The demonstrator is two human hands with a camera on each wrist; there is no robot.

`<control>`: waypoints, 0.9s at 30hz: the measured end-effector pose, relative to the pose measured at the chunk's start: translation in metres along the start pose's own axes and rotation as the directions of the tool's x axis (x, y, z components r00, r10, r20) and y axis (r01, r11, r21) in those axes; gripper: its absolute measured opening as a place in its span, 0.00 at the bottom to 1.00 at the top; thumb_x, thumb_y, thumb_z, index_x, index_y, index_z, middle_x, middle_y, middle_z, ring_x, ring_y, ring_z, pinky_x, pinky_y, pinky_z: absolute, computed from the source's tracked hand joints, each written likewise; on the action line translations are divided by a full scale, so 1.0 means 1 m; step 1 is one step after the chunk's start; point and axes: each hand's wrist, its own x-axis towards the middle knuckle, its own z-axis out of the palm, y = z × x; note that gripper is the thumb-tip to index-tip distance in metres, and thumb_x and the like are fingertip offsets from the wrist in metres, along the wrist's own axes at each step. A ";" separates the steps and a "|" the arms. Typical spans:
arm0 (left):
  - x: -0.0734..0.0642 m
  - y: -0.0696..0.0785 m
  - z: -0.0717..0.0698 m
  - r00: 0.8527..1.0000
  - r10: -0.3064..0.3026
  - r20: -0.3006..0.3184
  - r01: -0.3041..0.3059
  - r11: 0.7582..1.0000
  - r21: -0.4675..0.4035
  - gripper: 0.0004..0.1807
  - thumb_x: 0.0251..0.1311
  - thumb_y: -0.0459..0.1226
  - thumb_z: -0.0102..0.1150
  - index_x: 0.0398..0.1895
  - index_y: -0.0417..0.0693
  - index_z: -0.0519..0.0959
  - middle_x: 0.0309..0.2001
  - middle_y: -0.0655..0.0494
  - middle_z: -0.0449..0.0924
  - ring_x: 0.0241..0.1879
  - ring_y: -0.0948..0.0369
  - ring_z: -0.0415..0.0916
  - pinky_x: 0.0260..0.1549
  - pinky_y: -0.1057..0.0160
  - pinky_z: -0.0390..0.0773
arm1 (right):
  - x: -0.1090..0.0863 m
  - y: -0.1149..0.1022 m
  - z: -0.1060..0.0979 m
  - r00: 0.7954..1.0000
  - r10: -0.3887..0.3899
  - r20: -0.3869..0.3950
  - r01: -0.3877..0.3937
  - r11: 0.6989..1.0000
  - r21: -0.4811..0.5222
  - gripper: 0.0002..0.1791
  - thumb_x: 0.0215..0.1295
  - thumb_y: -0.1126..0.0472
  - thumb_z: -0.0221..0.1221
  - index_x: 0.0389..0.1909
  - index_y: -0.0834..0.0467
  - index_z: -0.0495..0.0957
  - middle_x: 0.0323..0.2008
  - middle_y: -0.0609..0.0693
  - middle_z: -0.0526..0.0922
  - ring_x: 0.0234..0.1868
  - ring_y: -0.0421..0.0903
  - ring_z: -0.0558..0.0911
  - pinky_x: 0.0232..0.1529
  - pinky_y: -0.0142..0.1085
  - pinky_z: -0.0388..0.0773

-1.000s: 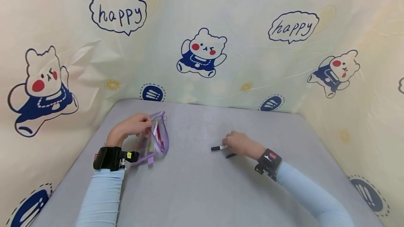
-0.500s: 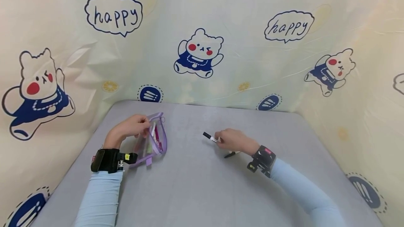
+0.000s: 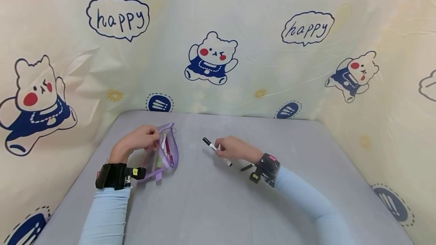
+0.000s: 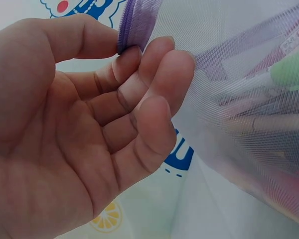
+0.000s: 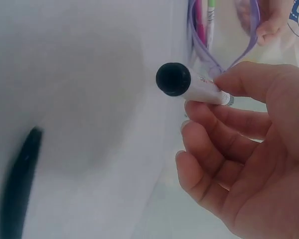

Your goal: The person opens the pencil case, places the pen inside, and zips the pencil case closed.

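Observation:
My left hand (image 3: 142,138) pinches the purple zippered edge (image 4: 138,22) of a see-through mesh pencil case (image 3: 160,158) at the table's left. Several pens (image 3: 167,148) show inside the case, and its mouth gapes toward the right. Between thumb and fingers, my right hand (image 3: 235,148) holds a white marker (image 5: 203,92) with a black cap, raised over the middle of the table and tilted. Its black cap end points up toward the case's side in the head view. A black pen (image 3: 247,167) lies on the table under my right wrist.
The grey table (image 3: 201,207) runs back to a cream curtain (image 3: 259,18) with printed bears, which also hangs along both sides. The black pen shows blurred at the lower left of the right wrist view.
My right hand has lifted the marker from the table and carried it left toward the pencil case. The left hand keeps its pinch on the case; the black pen stays put.

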 end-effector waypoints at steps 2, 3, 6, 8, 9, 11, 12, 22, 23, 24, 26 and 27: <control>-0.001 -0.001 0.000 1.000 -0.004 0.001 0.004 1.000 -0.001 0.11 0.69 0.37 0.45 0.38 0.36 0.72 0.32 0.47 0.80 0.32 0.56 0.78 0.29 0.59 0.76 | 0.006 -0.003 0.000 1.000 -0.008 0.007 0.008 1.000 0.005 0.13 0.68 0.56 0.56 0.48 0.56 0.80 0.27 0.43 0.80 0.23 0.35 0.72 0.25 0.27 0.69; -0.001 -0.001 0.000 1.000 -0.006 -0.001 0.006 1.000 -0.002 0.11 0.69 0.37 0.45 0.39 0.36 0.72 0.32 0.47 0.80 0.32 0.56 0.79 0.29 0.59 0.76 | 0.009 -0.004 0.000 1.000 -0.010 0.011 0.010 1.000 0.011 0.13 0.68 0.55 0.56 0.48 0.56 0.80 0.28 0.43 0.81 0.24 0.35 0.73 0.26 0.27 0.70; -0.001 -0.002 -0.001 1.000 -0.012 0.000 0.012 1.000 -0.006 0.12 0.69 0.37 0.44 0.40 0.35 0.72 0.33 0.47 0.80 0.32 0.56 0.79 0.29 0.58 0.77 | 0.017 -0.009 -0.002 1.000 -0.012 0.022 0.011 0.999 0.043 0.13 0.68 0.55 0.56 0.48 0.56 0.80 0.29 0.44 0.82 0.26 0.36 0.76 0.28 0.27 0.72; -0.001 -0.002 -0.001 1.000 -0.011 0.001 0.011 1.000 -0.007 0.12 0.69 0.37 0.45 0.40 0.35 0.72 0.32 0.47 0.80 0.32 0.56 0.79 0.29 0.58 0.77 | 0.020 -0.012 -0.004 1.000 -0.010 0.027 0.008 0.998 0.066 0.12 0.68 0.55 0.56 0.47 0.56 0.80 0.29 0.45 0.82 0.26 0.36 0.76 0.28 0.27 0.72; 0.000 -0.002 -0.001 1.000 -0.009 0.001 0.009 1.000 -0.008 0.12 0.69 0.37 0.45 0.40 0.35 0.72 0.32 0.47 0.80 0.32 0.56 0.79 0.29 0.57 0.77 | 0.022 -0.013 -0.005 1.000 -0.010 0.027 0.007 0.997 0.077 0.12 0.68 0.56 0.57 0.47 0.56 0.81 0.29 0.45 0.82 0.26 0.37 0.76 0.28 0.27 0.71; 0.000 -0.003 0.000 1.000 -0.005 0.004 0.005 1.000 -0.007 0.12 0.70 0.37 0.44 0.40 0.35 0.72 0.32 0.48 0.80 0.32 0.56 0.79 0.29 0.57 0.77 | 0.025 -0.015 -0.006 1.000 -0.008 0.029 0.005 0.995 0.101 0.12 0.68 0.56 0.57 0.46 0.56 0.81 0.28 0.45 0.81 0.25 0.37 0.74 0.26 0.28 0.70; 0.000 -0.003 0.000 1.000 -0.005 0.005 0.005 1.000 -0.006 0.12 0.70 0.37 0.44 0.40 0.35 0.72 0.32 0.48 0.80 0.31 0.56 0.79 0.29 0.57 0.77 | 0.027 -0.016 -0.006 0.999 -0.011 0.030 0.008 0.994 0.112 0.11 0.68 0.56 0.56 0.46 0.56 0.81 0.28 0.45 0.81 0.24 0.37 0.74 0.26 0.27 0.69; 0.002 -0.002 0.001 1.000 0.006 0.018 -0.006 1.000 -0.022 0.10 0.68 0.36 0.44 0.39 0.36 0.72 0.32 0.46 0.79 0.31 0.55 0.77 0.27 0.59 0.75 | 0.045 -0.023 -0.007 0.997 -0.060 0.049 0.047 0.970 0.238 0.14 0.69 0.57 0.55 0.47 0.60 0.82 0.28 0.47 0.83 0.25 0.39 0.79 0.27 0.28 0.75; 0.002 -0.002 0.001 1.000 0.005 0.015 -0.005 1.000 -0.019 0.10 0.68 0.36 0.44 0.39 0.36 0.72 0.32 0.46 0.79 0.30 0.55 0.77 0.26 0.59 0.75 | 0.047 -0.024 -0.007 0.997 -0.065 0.049 0.050 0.966 0.254 0.14 0.69 0.57 0.55 0.47 0.60 0.82 0.29 0.48 0.83 0.25 0.40 0.80 0.28 0.29 0.76; 0.002 -0.002 0.001 1.000 0.004 0.014 -0.004 1.000 -0.016 0.10 0.68 0.36 0.44 0.39 0.36 0.72 0.31 0.47 0.79 0.30 0.55 0.77 0.26 0.60 0.75 | 0.049 -0.025 -0.007 0.996 -0.069 0.053 0.052 0.961 0.273 0.14 0.69 0.57 0.55 0.47 0.60 0.82 0.29 0.48 0.83 0.26 0.41 0.80 0.28 0.29 0.77; 0.002 -0.002 0.001 1.000 0.004 0.012 -0.004 1.000 -0.015 0.10 0.67 0.35 0.44 0.38 0.36 0.72 0.31 0.47 0.79 0.30 0.55 0.77 0.26 0.60 0.75 | 0.053 -0.028 -0.007 0.996 -0.073 0.060 0.051 0.952 0.300 0.13 0.69 0.57 0.55 0.47 0.59 0.82 0.29 0.48 0.83 0.27 0.42 0.81 0.29 0.30 0.78; 0.002 -0.002 0.001 1.000 0.005 0.012 -0.005 1.000 -0.016 0.10 0.67 0.35 0.44 0.38 0.35 0.72 0.31 0.47 0.79 0.30 0.55 0.77 0.26 0.59 0.75 | 0.056 -0.029 -0.006 0.995 -0.074 0.067 0.050 0.949 0.311 0.13 0.69 0.56 0.55 0.47 0.58 0.82 0.29 0.48 0.83 0.27 0.43 0.81 0.29 0.30 0.78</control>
